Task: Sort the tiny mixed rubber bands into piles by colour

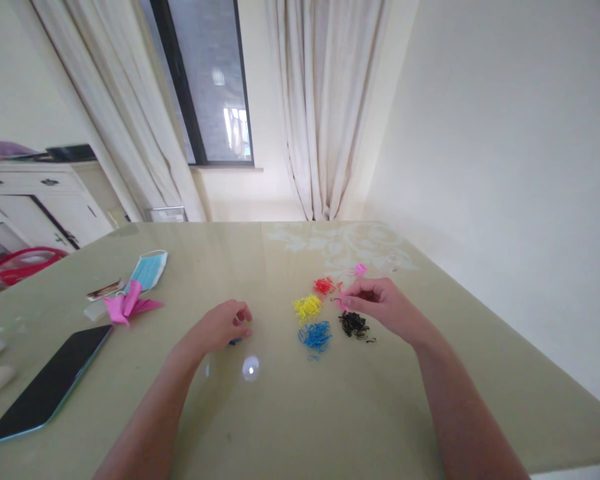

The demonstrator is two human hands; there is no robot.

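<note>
Small rubber bands lie sorted in piles on the glossy green table (290, 413): red (324, 286), yellow (307, 308), blue (315, 335) and black (354, 325), with a pink bit (361, 269) farther back. My right hand (377, 301) hovers between the red and black piles, thumb and fingers pinched on a thin pink band. My left hand (223, 325) rests curled on the table to the left of the piles, fingers closed over something small and blue that I cannot make out.
At the left lie a dark tablet (50, 383), a pink folded paper (126, 307), a blue face mask (149, 269) and a small packet (104, 289). A wall runs along the table's right side; curtains and a window stand behind.
</note>
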